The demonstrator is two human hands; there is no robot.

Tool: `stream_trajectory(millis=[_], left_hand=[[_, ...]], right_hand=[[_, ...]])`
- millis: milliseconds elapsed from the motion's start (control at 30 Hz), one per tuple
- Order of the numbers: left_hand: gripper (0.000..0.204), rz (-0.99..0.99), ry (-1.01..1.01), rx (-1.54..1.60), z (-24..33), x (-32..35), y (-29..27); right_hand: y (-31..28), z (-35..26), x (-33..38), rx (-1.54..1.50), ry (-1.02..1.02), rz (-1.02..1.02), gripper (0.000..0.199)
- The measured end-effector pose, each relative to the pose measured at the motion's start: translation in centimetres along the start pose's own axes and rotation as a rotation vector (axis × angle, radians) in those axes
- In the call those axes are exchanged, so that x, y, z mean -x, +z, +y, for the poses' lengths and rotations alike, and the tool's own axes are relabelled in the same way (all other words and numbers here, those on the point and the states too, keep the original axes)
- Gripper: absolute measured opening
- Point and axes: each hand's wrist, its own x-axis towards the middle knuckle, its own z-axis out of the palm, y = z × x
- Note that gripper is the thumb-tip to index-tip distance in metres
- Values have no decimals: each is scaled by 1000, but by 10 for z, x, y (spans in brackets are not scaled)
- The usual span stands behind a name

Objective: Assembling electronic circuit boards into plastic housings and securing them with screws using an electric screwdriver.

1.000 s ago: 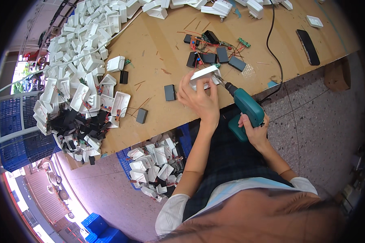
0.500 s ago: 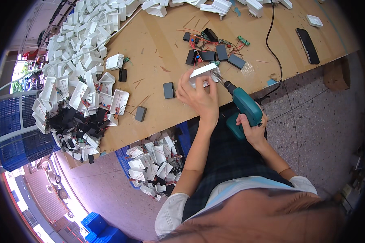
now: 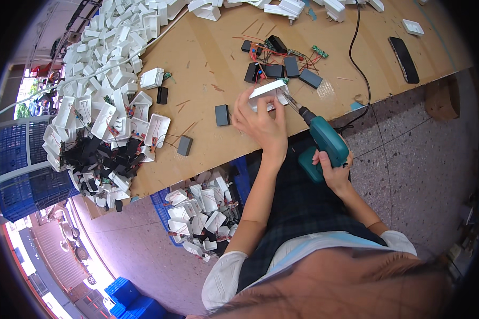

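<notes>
My left hand (image 3: 262, 122) holds a white plastic case (image 3: 271, 89), its fingers curled over the case's near side at the table's edge. In my right hand (image 3: 332, 169) is a green power screwdriver (image 3: 327, 139), gripped by its handle. Its long metal bit reaches up and left to the right end of the case; whether the tip touches it, and what lies inside, I cannot tell. Just beyond the case lie several black blocks (image 3: 291, 67) tangled with red wires, and a small green circuit board (image 3: 320, 51). Left of my left hand lies a single black block (image 3: 222, 115).
A large heap of white cases (image 3: 112, 64) covers the table's left, with black blocks (image 3: 109, 154) and wired open cases at its near end. Below the edge stands a blue crate (image 3: 162, 204) of similar parts. A black cable (image 3: 352, 50) and a phone (image 3: 403, 60) lie to the right.
The screwdriver and my right hand have shifted slightly right. My left hand still holds the case in nearly the same place.
</notes>
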Motion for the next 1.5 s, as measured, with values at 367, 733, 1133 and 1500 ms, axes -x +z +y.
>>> stream_trajectory(millis=[367,733,1133,1500], left_hand=[[13,13,20,0,-2,0,-4],[17,-45,242,-21,-14,9,-21],[17,-2,185,89,-16,26,-27],[12,-180,94,295,-14,25,-32]], right_hand=[[-36,-3,19,-34,12,-27,39],[-40,2,22,6,-41,-38,33],[-37,-3,18,-46,-41,-27,31],[-35,-2,20,-49,-38,-40,33]])
